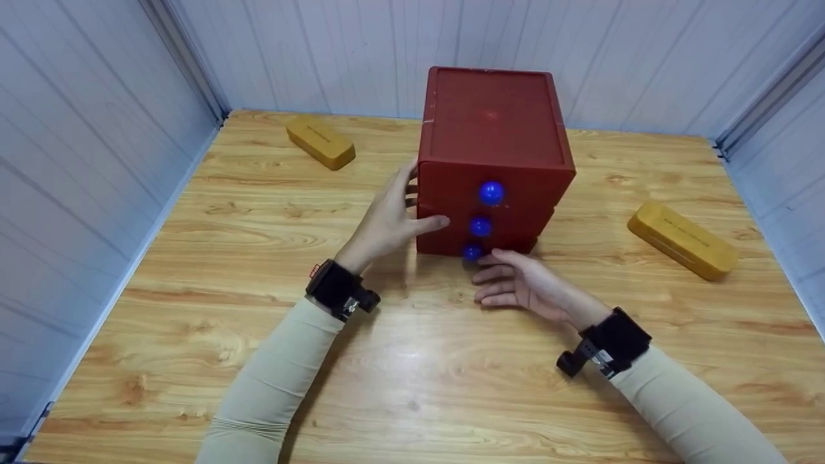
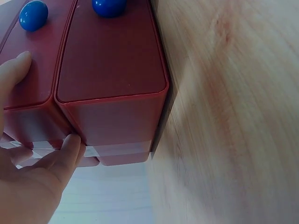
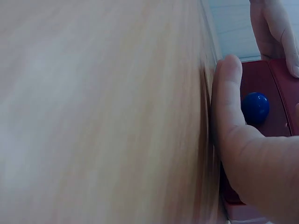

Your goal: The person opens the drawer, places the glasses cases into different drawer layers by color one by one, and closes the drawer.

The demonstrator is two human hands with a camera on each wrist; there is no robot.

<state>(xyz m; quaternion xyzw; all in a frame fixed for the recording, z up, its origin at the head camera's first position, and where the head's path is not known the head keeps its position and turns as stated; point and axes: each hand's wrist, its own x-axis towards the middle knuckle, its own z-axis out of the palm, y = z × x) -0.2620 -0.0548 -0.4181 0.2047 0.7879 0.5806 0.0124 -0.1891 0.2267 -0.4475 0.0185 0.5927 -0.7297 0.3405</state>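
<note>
A dark red drawer unit [image 1: 496, 122] stands upright on the wooden table, three round blue knobs in a column down its front. My left hand [image 1: 390, 216] rests on its left front edge, thumb laid across the front and fingers against the side. In the left wrist view, those fingers [image 2: 65, 156] touch the side near a seam between drawers. Beside the lowest blue knob [image 1: 472, 252] is my right hand [image 1: 525, 283], its fingers loosely bent. In the right wrist view, a finger passes close to the blue knob [image 3: 255, 108]; whether they touch cannot be told.
A yellow oblong block [image 1: 320, 142] with dark lettering lies at the back left. Another yellow block [image 1: 683, 240] lies to the right of the drawer unit. Pale panelled walls [image 1: 322, 51] enclose the table [image 1: 399, 386] at the back and both sides.
</note>
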